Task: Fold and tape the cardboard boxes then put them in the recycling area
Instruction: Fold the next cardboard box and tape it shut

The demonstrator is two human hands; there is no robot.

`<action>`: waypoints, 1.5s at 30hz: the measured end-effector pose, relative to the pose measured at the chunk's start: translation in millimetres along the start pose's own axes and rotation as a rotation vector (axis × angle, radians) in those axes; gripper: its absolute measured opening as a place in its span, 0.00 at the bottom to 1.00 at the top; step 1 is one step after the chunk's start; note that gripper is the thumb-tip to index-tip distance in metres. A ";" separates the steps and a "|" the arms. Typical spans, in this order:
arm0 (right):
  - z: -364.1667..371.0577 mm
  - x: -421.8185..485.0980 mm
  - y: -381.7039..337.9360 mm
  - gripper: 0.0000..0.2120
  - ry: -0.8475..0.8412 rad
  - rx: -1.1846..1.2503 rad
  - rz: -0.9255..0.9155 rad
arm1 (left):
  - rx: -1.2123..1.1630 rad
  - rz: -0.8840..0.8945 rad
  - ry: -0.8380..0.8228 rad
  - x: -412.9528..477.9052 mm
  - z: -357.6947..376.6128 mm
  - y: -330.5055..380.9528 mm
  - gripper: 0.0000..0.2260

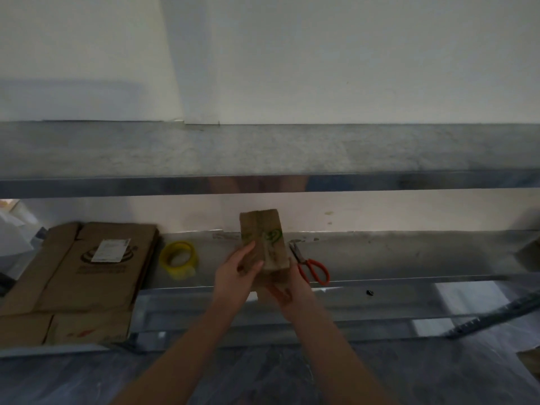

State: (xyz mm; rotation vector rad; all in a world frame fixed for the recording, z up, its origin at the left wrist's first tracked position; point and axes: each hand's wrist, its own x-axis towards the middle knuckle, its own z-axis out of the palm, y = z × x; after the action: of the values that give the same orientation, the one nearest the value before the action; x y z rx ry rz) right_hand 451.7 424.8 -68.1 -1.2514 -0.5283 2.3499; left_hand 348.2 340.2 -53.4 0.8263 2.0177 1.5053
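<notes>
A small flattened cardboard box (266, 238) with green print stands upright above the front of the steel table (394, 258). My left hand (235, 273) grips its left side, thumb and fingers wrapped round the edge. My right hand (287, 290) holds its lower end from beneath and behind, partly hidden by the box. A yellow tape roll (178, 258) lies on the table to the left. Red-handled scissors (311, 266) lie just right of the box.
A stack of large flattened cardboard boxes (84, 279) covers the table's left end and overhangs its front edge. A steel shelf (263, 153) runs across above the table against a white wall. Plastic sheeting covers the floor below.
</notes>
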 end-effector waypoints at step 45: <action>-307.8 -97.2 -151.0 0.61 0.582 -0.841 -0.844 | 1.025 0.680 -0.590 -37.1 213.0 68.5 0.29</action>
State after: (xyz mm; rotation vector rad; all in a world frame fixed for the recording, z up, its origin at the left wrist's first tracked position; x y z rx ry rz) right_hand 788.6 540.1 -84.9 -1.5151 -1.5348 0.9933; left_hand 534.0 469.9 -45.0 2.1987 2.0194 0.2159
